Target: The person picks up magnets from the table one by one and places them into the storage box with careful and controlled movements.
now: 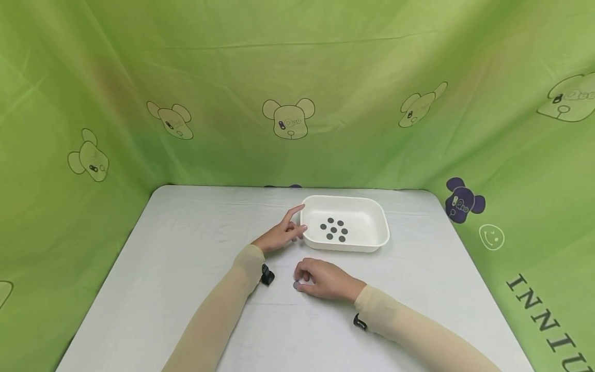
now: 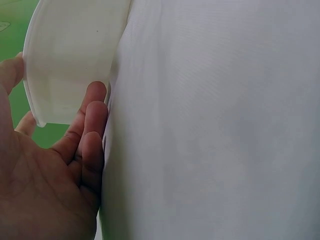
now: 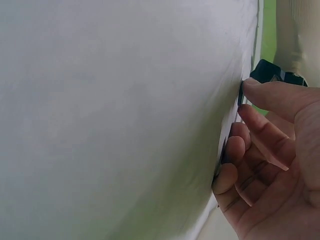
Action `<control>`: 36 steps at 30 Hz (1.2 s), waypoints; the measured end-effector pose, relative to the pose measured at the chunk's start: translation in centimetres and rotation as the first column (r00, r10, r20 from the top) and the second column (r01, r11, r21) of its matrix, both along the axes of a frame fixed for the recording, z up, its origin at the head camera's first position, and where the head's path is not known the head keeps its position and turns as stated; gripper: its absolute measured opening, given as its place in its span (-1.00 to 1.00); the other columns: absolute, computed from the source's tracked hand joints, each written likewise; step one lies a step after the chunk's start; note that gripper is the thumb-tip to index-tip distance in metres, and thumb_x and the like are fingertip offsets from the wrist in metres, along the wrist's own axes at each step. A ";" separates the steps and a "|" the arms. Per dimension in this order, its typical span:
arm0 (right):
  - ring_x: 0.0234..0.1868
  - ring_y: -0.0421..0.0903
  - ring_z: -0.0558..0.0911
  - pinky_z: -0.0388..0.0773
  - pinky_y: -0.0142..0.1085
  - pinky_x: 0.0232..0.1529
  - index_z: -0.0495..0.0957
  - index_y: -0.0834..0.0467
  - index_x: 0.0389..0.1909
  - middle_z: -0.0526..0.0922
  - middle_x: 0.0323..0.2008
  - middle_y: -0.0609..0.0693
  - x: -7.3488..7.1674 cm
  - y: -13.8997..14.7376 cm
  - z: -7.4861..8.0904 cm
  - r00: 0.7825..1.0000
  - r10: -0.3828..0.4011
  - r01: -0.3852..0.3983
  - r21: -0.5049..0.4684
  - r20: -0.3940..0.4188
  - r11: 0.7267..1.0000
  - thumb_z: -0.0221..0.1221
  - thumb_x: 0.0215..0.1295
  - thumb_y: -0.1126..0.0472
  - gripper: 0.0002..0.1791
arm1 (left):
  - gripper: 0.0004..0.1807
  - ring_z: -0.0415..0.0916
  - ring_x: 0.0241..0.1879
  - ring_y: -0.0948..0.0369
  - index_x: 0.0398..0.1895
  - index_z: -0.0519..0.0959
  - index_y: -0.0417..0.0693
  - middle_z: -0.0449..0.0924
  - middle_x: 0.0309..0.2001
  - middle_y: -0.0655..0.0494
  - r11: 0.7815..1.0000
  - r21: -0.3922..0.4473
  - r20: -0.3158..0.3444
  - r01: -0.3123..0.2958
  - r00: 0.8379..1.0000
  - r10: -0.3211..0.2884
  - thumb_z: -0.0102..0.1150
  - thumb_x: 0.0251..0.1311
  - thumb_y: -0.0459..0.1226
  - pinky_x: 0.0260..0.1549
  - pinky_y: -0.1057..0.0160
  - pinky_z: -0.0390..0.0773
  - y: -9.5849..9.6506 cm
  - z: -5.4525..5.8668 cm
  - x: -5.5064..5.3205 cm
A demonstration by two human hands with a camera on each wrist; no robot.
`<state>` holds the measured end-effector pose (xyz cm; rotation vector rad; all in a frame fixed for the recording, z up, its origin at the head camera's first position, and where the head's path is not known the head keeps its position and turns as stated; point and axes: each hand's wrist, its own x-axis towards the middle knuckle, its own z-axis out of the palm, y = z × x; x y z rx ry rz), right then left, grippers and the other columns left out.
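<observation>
A white plastic tray [image 1: 362, 247] stands on the table, with several small dark grey discs [image 1: 333, 230] lying flat on its floor. At the tray's left end is my left hand [image 1: 280, 235]. Its thumb laps over the rim, its index finger stretches along the rim's far corner, and the other fingers curl against the outer wall [image 2: 75, 55]. In front of the tray, low over the tabletop, my right hand [image 1: 327, 279] holds one grey disc [image 1: 296, 284] by its edges, between thumb and index fingertip. Seen edge-on, that disc [image 3: 241, 94] lies close against the cloth.
A white cloth covers the table [image 1: 186, 237]. Green curtains [image 1: 223, 129] printed with bear heads surround its back and both sides. Each wrist carries a black strap device [image 1: 267, 275] near the sleeve cuff.
</observation>
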<state>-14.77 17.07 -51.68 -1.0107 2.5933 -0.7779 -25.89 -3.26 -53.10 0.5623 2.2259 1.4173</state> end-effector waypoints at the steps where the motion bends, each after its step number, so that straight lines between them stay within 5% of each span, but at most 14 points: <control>1: -0.30 -0.30 0.52 0.53 -0.37 -0.22 0.66 -0.04 -0.12 0.58 -0.27 -0.22 0.0 0.0 0.0 1.000 -0.001 0.001 0.000 0.001 1.000 0.39 0.45 0.07 -0.88 | -0.20 0.60 -0.03 0.15 0.70 -0.16 0.73 0.71 -0.07 0.11 1.000 -0.002 0.000 0.001 1.000 -0.001 0.03 0.60 0.21 0.06 0.09 0.51 0.0 0.0 0.0; 19: -0.24 -0.31 0.55 0.56 -0.35 -0.16 0.62 -0.06 -0.12 0.56 -0.26 -0.26 0.4 -0.1 0.1 0.997 0.026 -0.023 0.046 -0.073 0.999 0.38 0.45 0.08 -0.87 | -0.19 0.59 -0.04 0.13 0.70 -0.16 0.74 0.70 -0.08 0.09 1.000 -0.002 -0.002 -0.007 1.000 0.007 0.04 0.58 0.23 0.05 0.10 0.50 0.1 -0.1 0.1; 36: -0.14 -0.36 0.57 0.61 -0.36 -0.01 0.60 -0.03 -0.06 0.62 -0.15 -0.25 0.8 -0.6 0.2 0.985 0.155 -0.151 0.055 -0.077 0.987 0.37 0.43 0.26 -0.81 | -0.20 0.59 -0.04 0.14 0.70 -0.17 0.74 0.70 -0.07 0.07 1.000 0.009 0.003 0.000 1.000 0.000 0.03 0.60 0.20 0.05 0.11 0.51 0.1 -0.1 0.4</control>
